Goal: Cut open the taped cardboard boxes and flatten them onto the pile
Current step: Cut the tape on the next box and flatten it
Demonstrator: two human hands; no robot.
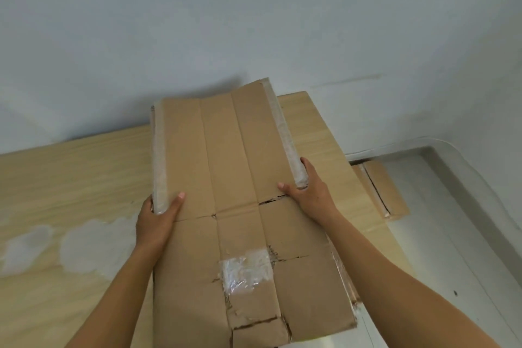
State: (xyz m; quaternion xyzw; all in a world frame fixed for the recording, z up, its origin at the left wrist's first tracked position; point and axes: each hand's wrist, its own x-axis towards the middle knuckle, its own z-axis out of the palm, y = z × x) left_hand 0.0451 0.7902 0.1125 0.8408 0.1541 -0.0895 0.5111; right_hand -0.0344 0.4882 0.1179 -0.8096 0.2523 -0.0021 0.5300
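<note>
A flattened brown cardboard box (231, 167) with clear tape along both long edges is held up over the wooden table (70, 178). My left hand (158, 220) grips its left taped edge, thumb on top. My right hand (308, 192) grips the right taped edge, thumb lying on the face. A patch of crumpled clear tape (245, 270) sits low on the cardboard, with torn seams around it.
A second flattened cardboard piece (381, 189) lies on the floor to the right of the table, against the white wall. Pale blotches (84, 246) mark the tabletop at left. The wall runs right behind the table.
</note>
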